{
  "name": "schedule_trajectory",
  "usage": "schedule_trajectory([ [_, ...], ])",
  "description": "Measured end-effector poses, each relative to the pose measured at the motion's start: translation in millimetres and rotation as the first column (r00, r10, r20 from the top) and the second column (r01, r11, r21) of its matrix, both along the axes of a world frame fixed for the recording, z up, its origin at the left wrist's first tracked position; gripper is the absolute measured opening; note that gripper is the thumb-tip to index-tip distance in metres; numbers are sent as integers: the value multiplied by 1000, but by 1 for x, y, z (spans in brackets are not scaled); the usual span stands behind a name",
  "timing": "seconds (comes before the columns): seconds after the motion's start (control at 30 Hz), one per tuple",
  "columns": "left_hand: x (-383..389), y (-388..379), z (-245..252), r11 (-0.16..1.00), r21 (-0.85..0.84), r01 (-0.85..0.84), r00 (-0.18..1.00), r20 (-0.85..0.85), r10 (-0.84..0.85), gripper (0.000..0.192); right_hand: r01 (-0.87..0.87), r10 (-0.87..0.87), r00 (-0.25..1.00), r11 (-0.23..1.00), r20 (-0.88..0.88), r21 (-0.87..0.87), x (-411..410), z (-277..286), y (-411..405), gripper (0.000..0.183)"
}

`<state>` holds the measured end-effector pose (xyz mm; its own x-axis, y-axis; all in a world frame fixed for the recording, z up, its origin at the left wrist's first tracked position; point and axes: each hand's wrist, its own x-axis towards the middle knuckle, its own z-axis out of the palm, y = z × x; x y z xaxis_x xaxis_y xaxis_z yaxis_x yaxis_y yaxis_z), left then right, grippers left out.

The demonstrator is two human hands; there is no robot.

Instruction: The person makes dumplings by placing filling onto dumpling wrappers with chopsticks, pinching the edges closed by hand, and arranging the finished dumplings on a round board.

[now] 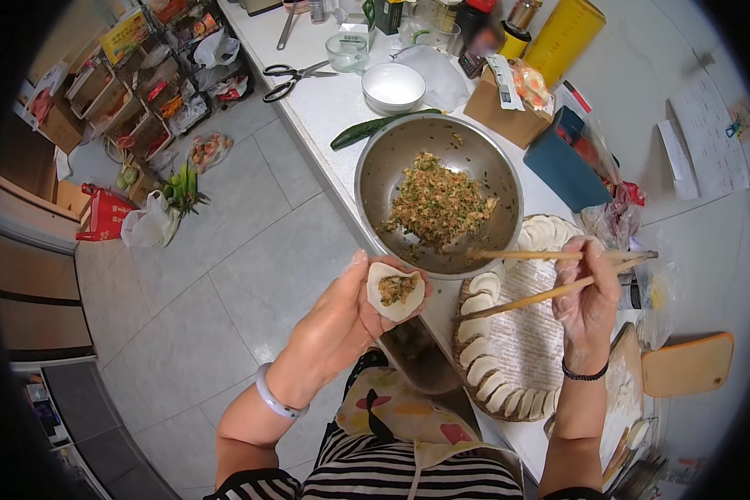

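On the palm of my left hand (344,312) lies a round dough wrapper (381,309) with a mound of chopped filling (398,289) in its middle. My right hand (584,300) holds a pair of wooden chopsticks (537,294), spread wide apart. One chopstick tip reaches over the near rim of a steel mixing bowl (375,225); the other is over the edge of a tray. More filling (440,200), flecked with green, is heaped in that bowl. Folded dumplings (482,370) line the edge of the woven tray (525,325) beneath my right hand.
Behind the bowl are a cucumber (362,132), a white bowl (393,87) and black-handled scissors (297,76). A blue container (565,162) and a cardboard box (506,106) stand along the wall. A floured board (625,400) lies right of the tray, near an orange-edged cutting board (687,365).
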<state>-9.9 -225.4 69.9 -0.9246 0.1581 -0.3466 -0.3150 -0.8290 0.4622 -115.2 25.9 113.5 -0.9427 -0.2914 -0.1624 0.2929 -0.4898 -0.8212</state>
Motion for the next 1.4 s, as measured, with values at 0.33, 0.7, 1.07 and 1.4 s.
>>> schedule_trajectory([
  [0.33, -5, 7, 8, 1000, -6, -16, 1000, 22, 17, 50, -18, 59, 985, 971, -163, 240, 18, -9, 0, 34],
  [0.7, -6, 14, 8, 1000, 6, 20, 1000, 20, -20, 48, 9, 45, 979, 965, -197, 263, 23, -3, 2, 26],
  [1.07, -5, 22, 14, 999, -31, 28, 999, 32, -27, 50, -47, 110, 975, 952, -193, 303, 15, 1, -6, 24],
  [1.4, -5, 26, 14, 999, -8, 32, 999, 13, -32, 52, 5, 40, 985, 966, -170, 258, 18, -16, 1, 26],
])
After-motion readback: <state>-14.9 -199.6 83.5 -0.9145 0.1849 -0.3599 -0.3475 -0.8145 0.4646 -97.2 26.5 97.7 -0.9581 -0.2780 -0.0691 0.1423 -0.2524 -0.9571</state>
